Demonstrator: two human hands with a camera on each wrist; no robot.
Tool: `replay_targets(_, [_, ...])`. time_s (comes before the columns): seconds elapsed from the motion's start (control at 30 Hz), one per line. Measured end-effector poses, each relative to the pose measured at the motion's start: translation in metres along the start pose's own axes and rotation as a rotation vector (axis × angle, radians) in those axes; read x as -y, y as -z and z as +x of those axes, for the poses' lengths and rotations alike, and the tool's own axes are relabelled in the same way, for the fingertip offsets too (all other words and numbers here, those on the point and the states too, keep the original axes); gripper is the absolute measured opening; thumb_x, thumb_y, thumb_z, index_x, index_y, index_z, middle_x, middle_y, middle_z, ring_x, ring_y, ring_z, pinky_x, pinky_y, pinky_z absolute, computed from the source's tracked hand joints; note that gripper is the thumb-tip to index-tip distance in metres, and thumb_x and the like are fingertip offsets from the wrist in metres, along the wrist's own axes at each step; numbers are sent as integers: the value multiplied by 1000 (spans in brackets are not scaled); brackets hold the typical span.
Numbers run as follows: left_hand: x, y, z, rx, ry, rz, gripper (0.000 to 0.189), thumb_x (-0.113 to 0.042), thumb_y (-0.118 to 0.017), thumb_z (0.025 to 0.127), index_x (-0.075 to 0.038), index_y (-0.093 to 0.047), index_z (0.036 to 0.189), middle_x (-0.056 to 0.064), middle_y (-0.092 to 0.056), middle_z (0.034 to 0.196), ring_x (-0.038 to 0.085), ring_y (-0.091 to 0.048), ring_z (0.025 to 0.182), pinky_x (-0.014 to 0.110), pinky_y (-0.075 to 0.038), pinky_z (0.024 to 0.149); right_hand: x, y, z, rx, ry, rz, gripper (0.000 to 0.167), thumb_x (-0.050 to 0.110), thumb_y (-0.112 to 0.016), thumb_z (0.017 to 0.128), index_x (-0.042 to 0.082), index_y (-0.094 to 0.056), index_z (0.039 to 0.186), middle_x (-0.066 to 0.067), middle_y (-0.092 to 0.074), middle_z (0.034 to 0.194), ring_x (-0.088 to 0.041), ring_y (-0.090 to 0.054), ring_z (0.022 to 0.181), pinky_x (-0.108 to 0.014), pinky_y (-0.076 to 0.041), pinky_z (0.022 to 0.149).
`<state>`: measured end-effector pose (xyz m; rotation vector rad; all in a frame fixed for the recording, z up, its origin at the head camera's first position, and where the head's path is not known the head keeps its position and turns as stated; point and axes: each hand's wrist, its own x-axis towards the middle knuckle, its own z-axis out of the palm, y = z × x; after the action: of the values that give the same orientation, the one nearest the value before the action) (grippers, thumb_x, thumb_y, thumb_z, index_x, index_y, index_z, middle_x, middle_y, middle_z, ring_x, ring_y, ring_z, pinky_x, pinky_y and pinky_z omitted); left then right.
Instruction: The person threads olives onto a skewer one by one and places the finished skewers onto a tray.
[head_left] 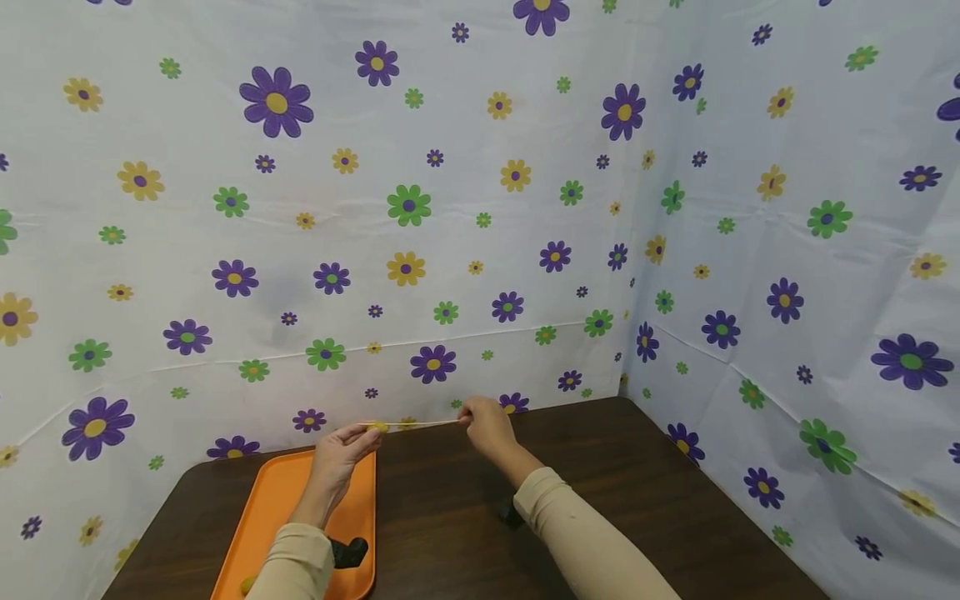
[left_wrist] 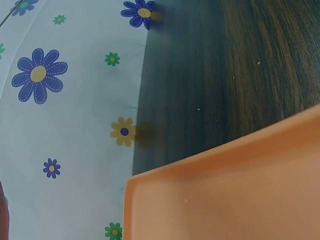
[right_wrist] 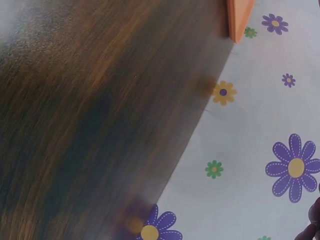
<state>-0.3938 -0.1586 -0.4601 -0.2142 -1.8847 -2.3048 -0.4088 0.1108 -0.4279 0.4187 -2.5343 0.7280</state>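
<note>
My left hand is raised over the far part of the orange tray, pinching a small yellow piece, maybe a bead, between thumb and fingertips. From it a thin pale string runs taut and nearly level to my right hand, whose curled fingers pinch its other end above the dark table. Only a sliver of the left hand shows in the left wrist view, and a bit of the right fingers in the right wrist view. How the string meets the yellow piece is too small to tell.
The orange tray lies on the left of the dark wooden table. Another yellow piece sits at the tray's near left, partly covered by my sleeve. A flower-print sheet hangs behind the table and along its right.
</note>
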Motion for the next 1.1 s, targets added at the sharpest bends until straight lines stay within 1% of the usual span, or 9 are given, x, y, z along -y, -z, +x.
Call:
replay_targets(0.17, [2, -3, 0, 6, -1, -10, 23, 1, -70, 94, 14, -68, 113, 1, -76, 85, 13, -74, 79, 26, -59, 81, 1, 0, 2, 4, -7, -2, 19, -10, -70, 84, 8, -76, 85, 1, -72, 82, -18, -68, 80, -35, -56, 69])
replay_targets(0.23, [4, -4, 1, 8, -10, -18, 21, 3, -69, 94, 14, -68, 112, 1, -76, 84, 15, -74, 79, 26, -59, 81, 0, 0, 2, 6, -7, -7, 19, -10, -70, 84, 7, -76, 86, 1, -73, 82, -19, -68, 81, -35, -56, 70])
replay_targets(0.4, [5, -6, 3, 22, -20, -21, 25, 2, -70, 93, 16, -67, 114, 3, -77, 87, 20, -75, 83, 27, -59, 81, 2, 1, 3, -3, 1, -21, 23, -13, -70, 81, 9, -75, 84, 1, -73, 82, -19, -69, 80, -34, -56, 70])
replay_targets(0.5, [5, -4, 2, 21, -19, -12, 27, 1, -70, 94, 16, -66, 116, 1, -77, 87, 19, -75, 84, 26, -59, 81, 4, 0, 3, -1, 9, -19, 25, -14, -68, 80, 10, -75, 83, 2, -72, 83, -18, -68, 79, -33, -56, 70])
replay_targets(0.67, [4, -3, 0, 25, -4, -6, 29, 1, -70, 94, 16, -65, 118, 0, -76, 88, 18, -74, 86, 25, -59, 82, 7, -4, 0, 3, 4, 1, 24, -14, -68, 82, 9, -76, 84, 2, -72, 82, -15, -67, 78, -32, -56, 70])
replay_targets(0.8, [5, -4, 0, 34, 4, 19, 32, -1, -70, 94, 17, -64, 120, 0, -76, 89, 15, -74, 85, 25, -58, 83, 8, -5, -1, -6, 4, 1, 23, -14, -67, 81, 7, -76, 84, 1, -72, 81, -16, -66, 77, -33, -56, 70])
replay_targets(0.87, [6, -5, 1, 34, -2, 32, 33, -2, -70, 95, 18, -63, 120, 0, -76, 90, 14, -74, 84, 25, -58, 84, 7, -4, -1, -10, 9, -2, 23, -14, -67, 81, 7, -76, 84, 1, -72, 81, -15, -66, 76, -32, -56, 69])
replay_targets(0.97, [7, -7, 2, 31, -12, 41, 33, -1, -70, 95, 18, -63, 120, 0, -76, 90, 16, -74, 85, 24, -58, 83, 6, -4, 0, -10, 7, -3, 24, -14, -67, 82, 8, -76, 83, 2, -71, 81, -15, -66, 77, -32, -56, 69])
replay_targets(1.1, [8, -9, 4, 38, -23, 45, 30, 0, -69, 95, 18, -64, 119, 0, -76, 89, 17, -75, 85, 25, -59, 82, 6, -4, 1, -18, -7, 7, 25, -14, -69, 82, 10, -76, 82, 3, -71, 79, -16, -67, 77, -33, -56, 69])
